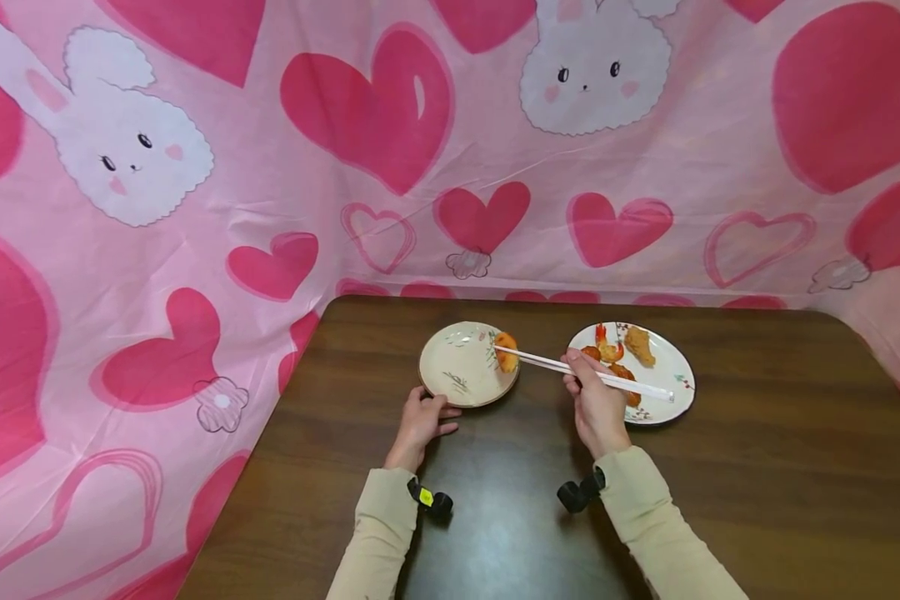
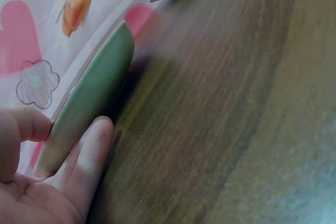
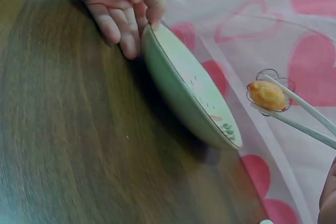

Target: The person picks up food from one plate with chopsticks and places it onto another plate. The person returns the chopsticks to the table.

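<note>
My left hand (image 1: 420,422) pinches the near rim of a round cream plate (image 1: 457,367), thumb on the rim and fingers beneath. In the right wrist view, that plate (image 3: 184,93) shows a greenish outside and small painted sprigs. My right hand (image 1: 598,404) holds a pair of white chopsticks (image 1: 547,362). Their tips grip an orange-yellow piece of food (image 1: 506,352), which hangs in the air over the plate's right side. Apart from the plate, the food piece (image 3: 268,95) shows between both chopstick tips; its exact kind is unclear.
An oval white plate (image 1: 671,404) stands on the right, partly behind the right hand. On it lie a fried piece (image 1: 639,346), a shrimp with a red tail (image 1: 607,346) and other browned pieces. The brown table (image 1: 495,500) meets a pink heart-print cloth (image 1: 390,242) behind.
</note>
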Tool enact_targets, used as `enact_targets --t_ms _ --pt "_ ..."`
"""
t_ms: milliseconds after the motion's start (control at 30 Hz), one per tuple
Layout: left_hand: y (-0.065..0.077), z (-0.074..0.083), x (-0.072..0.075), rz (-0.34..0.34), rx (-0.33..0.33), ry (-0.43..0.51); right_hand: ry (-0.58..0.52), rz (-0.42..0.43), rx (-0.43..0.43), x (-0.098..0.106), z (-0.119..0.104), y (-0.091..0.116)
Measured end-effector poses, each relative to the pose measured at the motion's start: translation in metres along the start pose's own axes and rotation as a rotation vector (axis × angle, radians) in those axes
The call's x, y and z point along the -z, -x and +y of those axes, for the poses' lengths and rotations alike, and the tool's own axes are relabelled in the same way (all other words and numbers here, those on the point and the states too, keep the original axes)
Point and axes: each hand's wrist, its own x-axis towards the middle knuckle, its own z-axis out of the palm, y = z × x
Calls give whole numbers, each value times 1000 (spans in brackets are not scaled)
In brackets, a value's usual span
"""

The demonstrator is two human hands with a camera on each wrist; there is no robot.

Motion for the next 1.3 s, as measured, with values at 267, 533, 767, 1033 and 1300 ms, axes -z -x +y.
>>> enact_targets --t_ms 267,533,767,1033,1300 --pt "-2 -2 0 11 -5 -1 -70 1 62 10 -15 0" --pt "-2 -1 -2 13 -4 -19 -98 25 71 23 -39 -3" --pt "1 3 0 -7 -6 -3 -198 99 94 36 -60 -6" --pt "-4 -1 1 18 -6 -13 -243 130 97 56 -79 -7" --pt "-2 0 -1 19 7 -22 -298 123 116 84 -100 -9"
